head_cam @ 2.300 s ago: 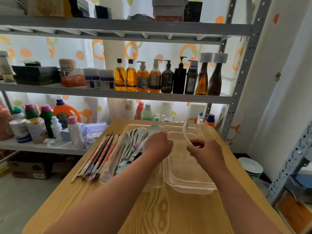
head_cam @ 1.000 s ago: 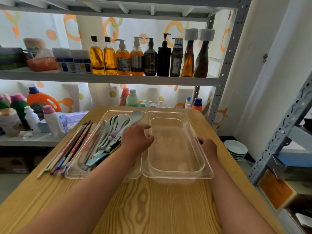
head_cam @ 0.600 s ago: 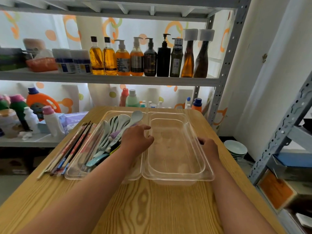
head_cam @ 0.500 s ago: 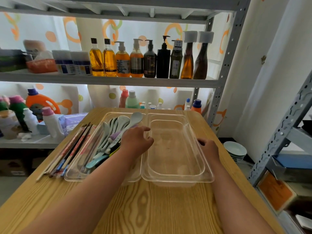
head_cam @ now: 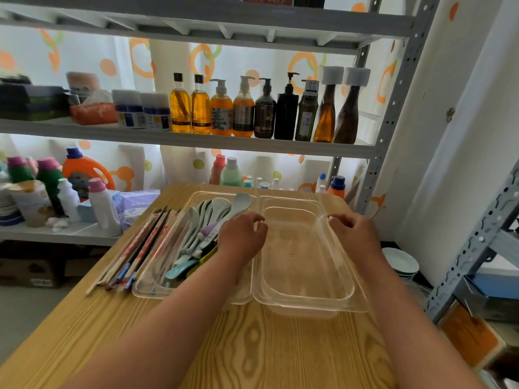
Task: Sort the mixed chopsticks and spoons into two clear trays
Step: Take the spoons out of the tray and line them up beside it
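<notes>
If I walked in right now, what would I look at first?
Probably the heap of pastel spoons in the left clear tray, with a bundle of chopsticks lying on the table beside it. Then the row of amber and dark bottles on the shelf behind, and the empty right tray.

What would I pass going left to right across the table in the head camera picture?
Chopsticks → spoons → left hand → empty clear tray → right hand.
</notes>
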A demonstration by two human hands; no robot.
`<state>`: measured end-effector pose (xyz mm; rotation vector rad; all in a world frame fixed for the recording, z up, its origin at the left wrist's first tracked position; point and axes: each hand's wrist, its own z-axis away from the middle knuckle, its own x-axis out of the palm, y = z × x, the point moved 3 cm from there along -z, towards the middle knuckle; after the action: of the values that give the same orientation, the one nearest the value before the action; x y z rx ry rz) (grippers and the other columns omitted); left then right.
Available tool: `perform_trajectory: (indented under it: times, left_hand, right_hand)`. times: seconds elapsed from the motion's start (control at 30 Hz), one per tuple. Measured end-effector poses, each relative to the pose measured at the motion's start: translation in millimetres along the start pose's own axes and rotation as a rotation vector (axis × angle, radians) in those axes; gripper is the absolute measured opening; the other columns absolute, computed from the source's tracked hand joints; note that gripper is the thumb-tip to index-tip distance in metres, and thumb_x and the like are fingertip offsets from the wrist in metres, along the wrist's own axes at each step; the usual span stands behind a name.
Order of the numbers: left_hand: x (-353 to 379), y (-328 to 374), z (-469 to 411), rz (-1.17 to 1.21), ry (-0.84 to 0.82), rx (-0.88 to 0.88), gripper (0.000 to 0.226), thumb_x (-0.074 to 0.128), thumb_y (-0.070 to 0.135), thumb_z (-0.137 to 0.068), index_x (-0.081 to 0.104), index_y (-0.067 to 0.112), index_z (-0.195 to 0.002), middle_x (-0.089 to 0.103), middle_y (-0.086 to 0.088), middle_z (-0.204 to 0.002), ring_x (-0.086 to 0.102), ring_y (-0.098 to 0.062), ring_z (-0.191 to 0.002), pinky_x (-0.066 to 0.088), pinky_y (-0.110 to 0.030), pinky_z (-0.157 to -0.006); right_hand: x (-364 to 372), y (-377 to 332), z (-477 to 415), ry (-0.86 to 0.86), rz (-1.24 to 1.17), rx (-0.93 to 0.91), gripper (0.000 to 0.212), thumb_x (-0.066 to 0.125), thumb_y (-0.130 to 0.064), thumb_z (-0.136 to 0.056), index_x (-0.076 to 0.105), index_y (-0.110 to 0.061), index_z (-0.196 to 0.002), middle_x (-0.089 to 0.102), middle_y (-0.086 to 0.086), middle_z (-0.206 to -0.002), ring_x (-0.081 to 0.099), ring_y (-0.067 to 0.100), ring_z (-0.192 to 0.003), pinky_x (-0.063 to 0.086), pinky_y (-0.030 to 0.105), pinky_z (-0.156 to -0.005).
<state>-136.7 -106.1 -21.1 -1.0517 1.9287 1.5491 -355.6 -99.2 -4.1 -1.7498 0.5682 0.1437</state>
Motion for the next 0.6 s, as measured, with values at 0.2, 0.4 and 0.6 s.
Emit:
perform_trajectory:
  times: [0.2,0.4,0.6]
  left_hand:
    - [-32.6,-2.7,-3.0,0.106,0.073,-0.042,0.030,0.043,0.024,-0.097,0.064,0.014,-0.116,0.066,-0.004,-0.116,0.059,-0.021,-0.106,0.041,-0.029,-0.090]
    - [-73.5,-42.0,-3.9,0.053,0.126,-0.119,0.028,0.044,0.025,-0.095,0.066,0.012,-0.105,0.067,-0.003,-0.099,0.058,-0.020,-0.087,0.046,-0.031,-0.078]
    - [-89.9,-67.9,6.7,0.024,0.116,-0.139,0.024,0.045,0.024,-0.093,0.066,0.016,-0.103,0.065,0.002,-0.085,0.058,-0.018,-0.081,0.044,-0.028,-0.075]
  right_hand:
    - [47.9,-53.9,22.0,-0.133,0.097,-0.174,0.021,0.059,-0.017,-0.090,0.068,-0.011,-0.108,0.066,0.002,-0.096,0.059,0.010,-0.083,0.040,0.009,-0.064]
    - [86.9,-78.9,35.9,-0.240,0.123,-0.178,0.019,0.062,-0.019,-0.086,0.071,-0.012,-0.102,0.070,0.002,-0.095,0.062,0.015,-0.088,0.047,0.024,-0.075]
    - [126.5,-97.9,60.5,-0.432,0.353,-0.298,0.014,0.067,-0.016,-0.079,0.073,-0.011,-0.092,0.067,0.002,-0.085,0.056,0.010,-0.074,0.040,0.015,-0.059]
